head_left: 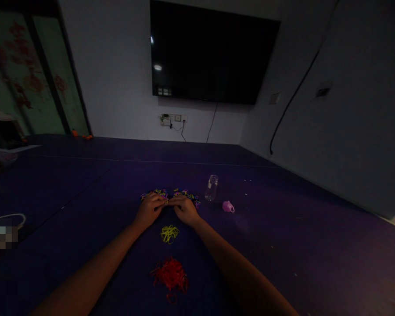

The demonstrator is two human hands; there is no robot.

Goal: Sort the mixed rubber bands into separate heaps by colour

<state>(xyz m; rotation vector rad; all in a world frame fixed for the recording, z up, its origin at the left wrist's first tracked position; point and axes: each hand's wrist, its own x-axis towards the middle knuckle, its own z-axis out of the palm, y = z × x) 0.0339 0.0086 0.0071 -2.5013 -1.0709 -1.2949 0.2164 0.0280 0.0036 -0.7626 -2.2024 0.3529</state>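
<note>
My left hand and my right hand meet at the fingertips over a pile of mixed-colour small rubber bands. The fingers of both hands are pressed together in a pinch. A speck of yellow shows between them, too small to name. Both hands partly cover the mixed pile. Closer to me, between my forearms, lies a small heap of yellow rubber bands. Nearer still is a larger heap of red rubber bands, with a few loose at its edge.
A clear bottle without a lid stands right of my hands. Beside it a pink lid with a loop lies on the dark purple floor. White and orange items sit at the far left. A wall and a large television are ahead.
</note>
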